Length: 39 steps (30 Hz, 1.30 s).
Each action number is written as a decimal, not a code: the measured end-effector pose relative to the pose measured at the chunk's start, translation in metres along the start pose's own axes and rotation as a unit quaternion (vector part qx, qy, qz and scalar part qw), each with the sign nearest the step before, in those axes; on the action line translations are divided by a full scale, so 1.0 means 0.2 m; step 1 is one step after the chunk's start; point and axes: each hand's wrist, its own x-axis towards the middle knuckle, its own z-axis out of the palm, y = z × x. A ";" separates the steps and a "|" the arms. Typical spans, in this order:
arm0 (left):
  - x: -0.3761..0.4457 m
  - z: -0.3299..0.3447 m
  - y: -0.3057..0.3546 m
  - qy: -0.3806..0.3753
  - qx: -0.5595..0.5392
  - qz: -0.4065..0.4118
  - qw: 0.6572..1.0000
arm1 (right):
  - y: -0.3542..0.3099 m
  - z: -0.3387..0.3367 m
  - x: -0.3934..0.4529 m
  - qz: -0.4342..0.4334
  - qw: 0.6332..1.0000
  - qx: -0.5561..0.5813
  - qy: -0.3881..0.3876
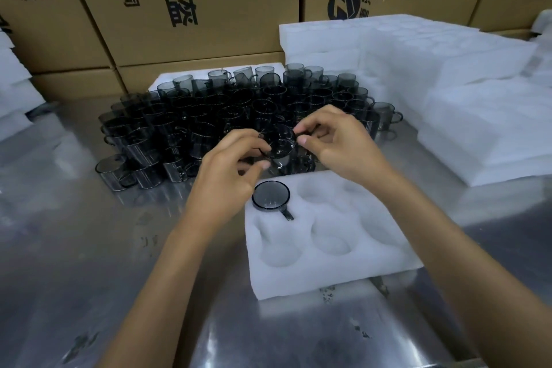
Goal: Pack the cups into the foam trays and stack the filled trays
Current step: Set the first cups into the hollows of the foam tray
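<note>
A white foam tray (358,266) with several round pockets lies on the steel table in front of me. One smoked-glass cup (271,196) with a handle sits in its far-left pocket. Both hands hold another smoked-glass cup (279,142) in the air just beyond the tray's far edge. My left hand (227,167) pinches its left rim and my right hand (334,140) pinches its right rim. A crowd of the same dark cups (209,119) stands on the table behind.
Stacks of white foam trays (448,98) fill the right side, and more foam (12,92) lies at the left edge. Brown cardboard boxes (194,9) form a wall at the back. The steel table (89,248) reflects light at the front left.
</note>
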 end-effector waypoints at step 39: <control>-0.07 0.20 0.13 -0.247 0.178 -0.035 0.952 | 0.18 -0.15 -0.29 0.039 0.984 -0.144 -0.096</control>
